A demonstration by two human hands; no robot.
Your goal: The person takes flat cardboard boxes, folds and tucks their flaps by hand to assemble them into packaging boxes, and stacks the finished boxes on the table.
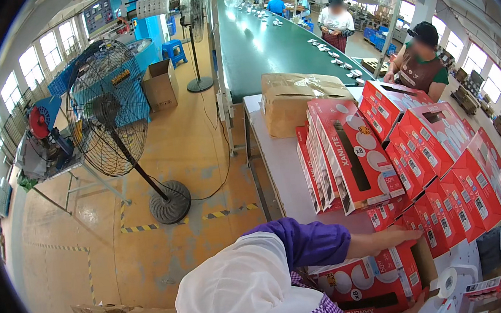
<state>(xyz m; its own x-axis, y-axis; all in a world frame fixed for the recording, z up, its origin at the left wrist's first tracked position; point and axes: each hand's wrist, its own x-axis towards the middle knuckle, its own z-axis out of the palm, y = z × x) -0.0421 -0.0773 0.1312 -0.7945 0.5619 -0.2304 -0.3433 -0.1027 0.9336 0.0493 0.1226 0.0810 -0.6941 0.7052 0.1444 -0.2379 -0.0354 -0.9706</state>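
Neither of my hands can be made out in the head view. Close below is a person in a white cap (232,283) with purple checked trim and a purple sleeve (317,243). That person's bare forearm and hand (400,236) reach over a red printed carton (363,284) lying on the table. The carton's brown end (424,257) stands open at the right. Another hand (416,310) shows partly by its lower edge; its arm is cut off. Red cartons with dark cut-out windows (354,153) stand upright in a row just beyond.
More red cartons (440,211) are stacked at the right, beside a tape roll (448,282). A taped brown box (298,92) sits at the far table end, before a green conveyor (277,53) carrying small white items. Two people stand beyond. A floor fan (106,109) is at the left.
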